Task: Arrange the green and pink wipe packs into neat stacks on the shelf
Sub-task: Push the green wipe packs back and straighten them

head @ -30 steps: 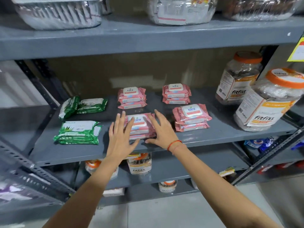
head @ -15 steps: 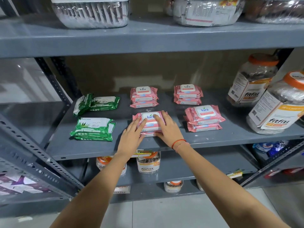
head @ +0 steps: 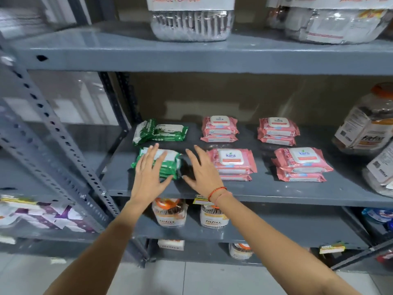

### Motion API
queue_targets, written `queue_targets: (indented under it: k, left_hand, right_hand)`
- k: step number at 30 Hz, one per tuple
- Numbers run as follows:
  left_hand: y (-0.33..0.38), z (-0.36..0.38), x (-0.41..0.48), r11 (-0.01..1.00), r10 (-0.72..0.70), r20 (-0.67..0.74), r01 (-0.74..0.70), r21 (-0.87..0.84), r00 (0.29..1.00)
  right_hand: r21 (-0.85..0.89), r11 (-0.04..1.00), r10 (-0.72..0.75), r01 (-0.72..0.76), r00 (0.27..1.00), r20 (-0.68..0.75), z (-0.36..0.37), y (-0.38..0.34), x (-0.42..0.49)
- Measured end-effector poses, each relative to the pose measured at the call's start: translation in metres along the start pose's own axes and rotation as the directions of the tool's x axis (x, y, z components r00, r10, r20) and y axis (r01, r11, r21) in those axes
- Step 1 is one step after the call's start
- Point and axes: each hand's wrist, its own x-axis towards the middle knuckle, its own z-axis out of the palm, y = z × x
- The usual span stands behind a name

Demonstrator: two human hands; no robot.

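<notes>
On the middle shelf (head: 265,189), both hands are working the front green stack (head: 168,165): left hand (head: 148,177) is lying spread, fingers splayed, over its top pack; right hand (head: 202,173) is hovering open just right of it, palm facing the stack, in the gap between green and the front-left pink stack (head: 232,163). Neither grip is pinching anything; whether the right hand is touching the green stack's side is not clear, motion blur there. Progress, judging by layout: pink looks mostly done, four stacks sitting in a two-by-two grid, with front-right pink stack (head: 302,165), back-left pink stack (head: 220,128) and back-right pink stack (head: 277,130) all apart from each other and roughly squared, though the front-right one is sitting a bit skewed. Green is lagging: front stack is being squared now, and the back green packs (head: 159,132) are not stacking flat, one pack is leaning tilted against the other. Likely left: square the front green, flatten the back green. Hard to read: pack counts per stack, green stack's near edge is hiding under the left hand, jars (head: 365,126) at right are getting cut off by the frame edge, green labels are too blurry.
</notes>
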Motion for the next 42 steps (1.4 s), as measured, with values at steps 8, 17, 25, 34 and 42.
queue_targets:
  k: [8, 17, 25, 34, 42]
  left_hand:
    - [-0.065, -0.011, -0.017, 0.641, -0.578, 0.332, 0.667, -0.381, 0.745]
    - [-0.076, 0.002, -0.007, 0.713, -0.512, 0.368, 0.623, -0.322, 0.776]
    - [-0.073, 0.01, -0.015, 0.653, -0.568, 0.304, 0.644, -0.399, 0.765]
    - [-0.068, 0.005, -0.015, 0.702, -0.559, 0.254, 0.614, -0.361, 0.789]
    - [-0.053, 0.001, -0.028, 0.833, -0.501, 0.208, 0.533, -0.147, 0.84]
  right_hand:
    - [0.169, 0.955, 0.191, -0.243, 0.942, 0.276, 0.038, -0.037, 0.038]
    - [0.137, 0.965, 0.178, -0.225, 0.941, 0.289, 0.064, -0.035, 0.043]
    - [0.141, 0.968, 0.151, -0.207, 0.932, 0.33, 0.063, -0.034, 0.05]
    - [0.14, 0.972, 0.122, -0.188, 0.916, 0.382, 0.06, -0.033, 0.054]
    - [0.119, 0.986, 0.075, -0.116, 0.95, 0.304, 0.061, -0.03, 0.045]
